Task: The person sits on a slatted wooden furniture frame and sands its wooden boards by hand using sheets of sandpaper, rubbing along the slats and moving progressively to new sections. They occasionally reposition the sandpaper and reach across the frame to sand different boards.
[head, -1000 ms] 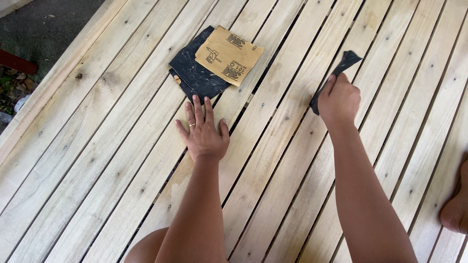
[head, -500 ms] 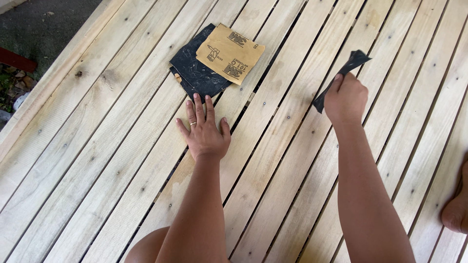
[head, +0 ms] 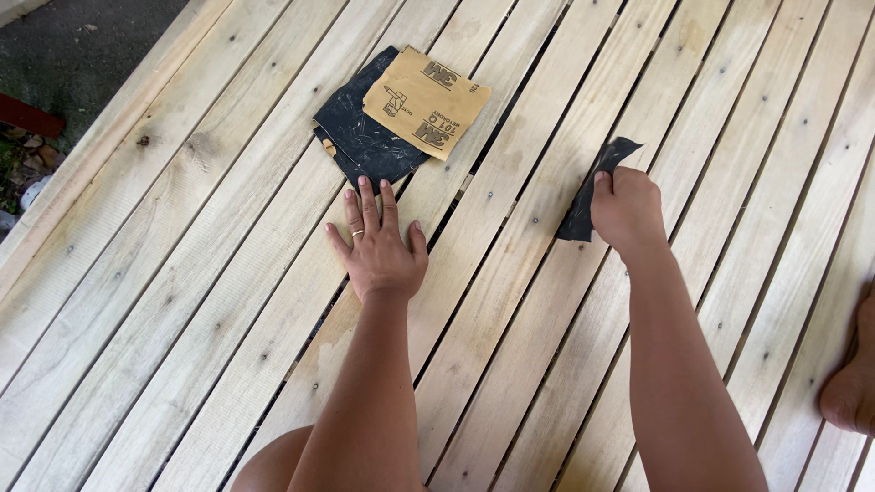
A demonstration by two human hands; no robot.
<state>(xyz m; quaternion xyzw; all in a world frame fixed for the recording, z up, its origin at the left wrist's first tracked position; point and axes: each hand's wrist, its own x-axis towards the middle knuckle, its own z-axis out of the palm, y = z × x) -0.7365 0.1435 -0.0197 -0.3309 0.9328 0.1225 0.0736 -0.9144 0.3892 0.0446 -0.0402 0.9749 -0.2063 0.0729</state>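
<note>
My left hand [head: 381, 248] lies flat, fingers together, on a pale wooden slat [head: 228, 301], with a ring on one finger. Just beyond its fingertips sits a small stack of sandpaper sheets [head: 369, 137], dark grit side up, with a tan-backed sheet [head: 426, 102] on top. My right hand [head: 627, 211] presses a dark strip of sandpaper [head: 592, 191] against a slat to the right, fingers curled over it.
The slatted wooden surface runs diagonally with narrow gaps and screw heads. Its left edge [head: 82, 173] drops to dark ground with debris. A foot or knee [head: 852, 383] shows at the right edge.
My right hand has slid the dark sandpaper strip back and forth along the slat, ending slightly nearer to me. The left hand and the stack have stayed put.
</note>
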